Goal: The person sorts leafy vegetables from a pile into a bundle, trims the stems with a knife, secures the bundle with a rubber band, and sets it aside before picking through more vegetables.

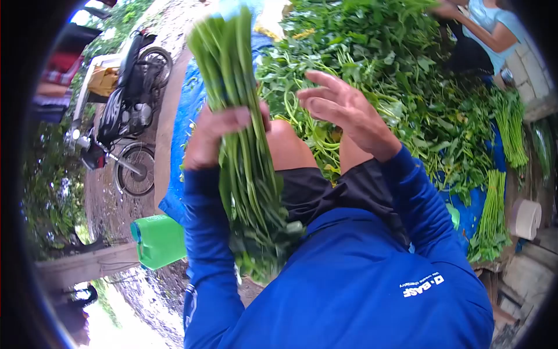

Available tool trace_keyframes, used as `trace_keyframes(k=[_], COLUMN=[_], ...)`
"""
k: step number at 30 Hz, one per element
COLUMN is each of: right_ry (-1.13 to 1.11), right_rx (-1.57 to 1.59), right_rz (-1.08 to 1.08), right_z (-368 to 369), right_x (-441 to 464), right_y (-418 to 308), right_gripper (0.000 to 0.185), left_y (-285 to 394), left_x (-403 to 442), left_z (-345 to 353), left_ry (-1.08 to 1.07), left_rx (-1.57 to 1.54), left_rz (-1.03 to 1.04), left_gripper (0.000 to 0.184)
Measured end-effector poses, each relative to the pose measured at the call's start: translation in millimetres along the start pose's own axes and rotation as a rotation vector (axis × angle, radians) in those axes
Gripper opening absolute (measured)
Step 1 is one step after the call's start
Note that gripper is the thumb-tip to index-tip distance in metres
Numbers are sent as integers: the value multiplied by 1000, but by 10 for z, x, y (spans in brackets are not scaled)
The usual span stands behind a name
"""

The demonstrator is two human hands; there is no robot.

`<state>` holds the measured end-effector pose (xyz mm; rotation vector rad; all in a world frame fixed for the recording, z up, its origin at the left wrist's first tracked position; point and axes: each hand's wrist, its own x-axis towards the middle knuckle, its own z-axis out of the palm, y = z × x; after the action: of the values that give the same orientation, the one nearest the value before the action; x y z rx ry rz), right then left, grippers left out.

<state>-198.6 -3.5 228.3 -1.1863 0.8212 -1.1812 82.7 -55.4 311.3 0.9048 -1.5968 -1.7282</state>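
Note:
My left hand (224, 128) is wrapped around a thick bundle of long-stemmed leafy greens (247, 168). The bundle stands lengthwise in view, cut stem ends at the top and leaves hanging low by my lap. To the right, my right hand (346, 110) is raised above my knees with its fingers apart and nothing in it. Beyond and under it spreads a large heap of loose leafy greens (401, 87) on a blue tarp (174, 192).
Bundled greens (491, 215) and a second bundle (510, 128) lie at the right edge near a pale roll (526, 219). A green jug (160, 241) stands at left, below a parked motorcycle (131, 113). Another person (494, 35) reaches into the heap at top right.

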Motion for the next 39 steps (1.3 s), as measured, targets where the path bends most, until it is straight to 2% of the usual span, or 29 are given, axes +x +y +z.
trace_keyframes(k=[1,2,3,5,6,8,10,11,13,15,17,18,19,20,21,24,25,26,28,29,31,33,35,37,39], right_ry=[-41,-73,-57,-245,-187,-140,-235,-292,-157,244,162,198,219,281,233,279,282,335,414,461,513,555,617,642,666], right_rx=[-46,-99,-251,-310,-568,-650,-842,-928,-1102,-1240,-848,-752,-656,-774,-672,-746,-782,-846,-848,-845,-922,-1008,-1101,-1233,-1305], right_rz=[-43,-89,-217,-450,-545,-271,-326,-344,-465,-654,-453,-586,-732,-746,-561,-372,-334,-509,-477,-456,-495,-460,-594,-659,-735], right_z=[119,237,342,589,588,459,301,258,153,-8,202,197,225,270,297,343,340,303,367,389,248,182,83,-24,-114], right_x=[167,338,547,875,1059,1214,1073,1007,1150,1507,1106,1126,1168,1142,1078,939,947,1034,1033,1015,1068,1034,1039,992,973], right_y=[-255,-491,-679,-1208,-1421,-1803,-2276,-2446,-2454,-2056,-2163,-1974,-1897,-1941,-2005,-2063,-2026,-1879,-1915,-1922,-1756,-1636,-1512,-1435,-1378], right_gripper=[119,123,109,101,96,86,86,86,101,131,131,127,122,128,125,124,124,123,122,121,118,117,115,115,113], left_y=[236,467,697,1152,1407,1651,1697,1772,1857,1833,1868,1998,1974,1991,1962,2053,2070,2039,1806,1704,1572,1416,1428,1521,1730], left_x=[109,231,370,694,673,842,967,1019,1299,1490,1585,1627,1758,1697,1583,1538,1526,1490,1548,1460,1458,1530,1417,1397,1084], left_z=[-41,48,153,181,260,354,758,743,447,323,305,308,279,392,528,591,625,669,762,824,757,666,502,238,263], left_ry=[-19,76,166,305,268,181,498,513,359,168,-56,56,-52,-43,-40,13,99,194,339,277,214,230,233,421,496], left_rx=[88,116,138,406,455,363,319,327,256,119,-82,9,-85,-152,-222,-300,-201,-105,-33,81,69,16,-62,-95,26], left_rz=[107,245,387,724,741,858,876,834,806,745,662,654,765,772,761,901,917,924,946,860,700,756,767,861,837], left_gripper=[79,75,71,54,61,62,47,42,39,41,48,45,46,45,45,51,51,52,47,48,64,76,94,90,90])
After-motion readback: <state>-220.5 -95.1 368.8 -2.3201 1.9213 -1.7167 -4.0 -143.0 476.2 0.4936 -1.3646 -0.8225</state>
